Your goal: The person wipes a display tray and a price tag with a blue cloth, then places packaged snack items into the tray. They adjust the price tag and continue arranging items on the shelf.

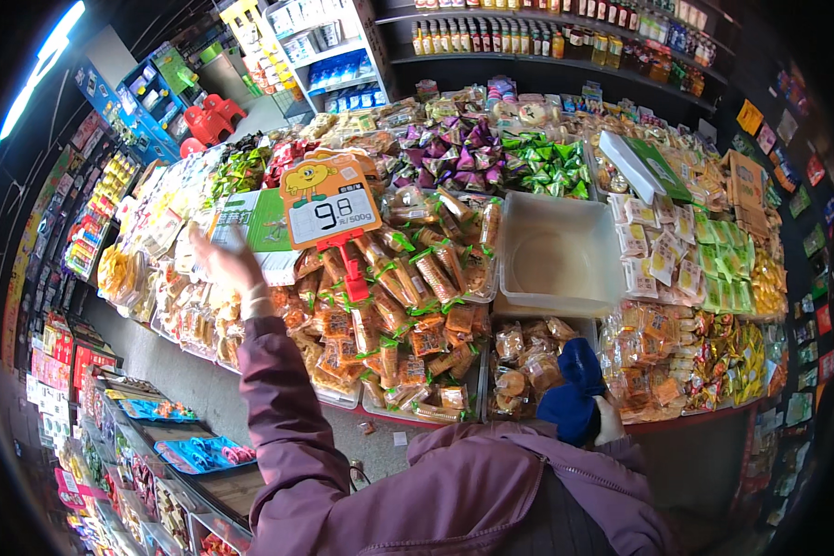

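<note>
My left hand (228, 263) reaches over the left part of a snack display, its fingers apart and blurred, beside a green and white box (256, 221). To its right, an orange price sign (330, 198) stands on a red clip among wrapped snack rolls (389, 278). My right hand (608, 419) is at the near edge, closed around a dark blue cloth (575, 396), partly hidden by it and the sleeve. The cloth hangs over wrapped round biscuits (528, 361). Beyond these sits a translucent plastic bin (559, 254) with nothing seen inside.
Purple packets (448, 153) and green packets (545, 163) lie at the back of the display. Bottles (486, 36) line the dark shelves behind. Red plastic chairs (208, 121) stand at the back left. Blue trays (205, 453) rest on a lower stand at the left.
</note>
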`<control>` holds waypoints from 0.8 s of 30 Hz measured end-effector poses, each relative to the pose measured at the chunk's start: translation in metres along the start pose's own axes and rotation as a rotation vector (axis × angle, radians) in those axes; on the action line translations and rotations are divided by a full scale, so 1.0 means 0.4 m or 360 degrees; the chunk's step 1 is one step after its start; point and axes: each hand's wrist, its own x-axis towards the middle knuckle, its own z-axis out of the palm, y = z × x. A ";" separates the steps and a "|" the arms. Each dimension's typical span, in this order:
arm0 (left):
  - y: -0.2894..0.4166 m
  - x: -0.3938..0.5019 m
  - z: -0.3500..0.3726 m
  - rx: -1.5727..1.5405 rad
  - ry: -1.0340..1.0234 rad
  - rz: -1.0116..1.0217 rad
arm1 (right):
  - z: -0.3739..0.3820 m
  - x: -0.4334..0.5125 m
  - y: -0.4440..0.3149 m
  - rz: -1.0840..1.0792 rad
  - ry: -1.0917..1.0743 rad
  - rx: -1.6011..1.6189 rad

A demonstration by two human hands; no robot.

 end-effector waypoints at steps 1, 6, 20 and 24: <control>-0.086 0.020 -0.011 0.0020 -0.0016 -0.0324 | 0.013 0.006 0.001 -0.0061 -0.0033 -0.0085; -0.277 -0.036 -0.012 -0.1002 -0.1078 -0.1985 | 0.090 0.033 -0.023 0.0436 0.0129 0.0458; -0.316 -0.161 0.177 -0.1704 -0.1182 -0.2166 | 0.236 0.020 -0.007 0.0234 0.0056 0.0150; -0.317 -0.130 0.133 -0.1837 -0.1071 -0.2129 | 0.224 0.010 -0.003 0.0500 0.0177 0.0574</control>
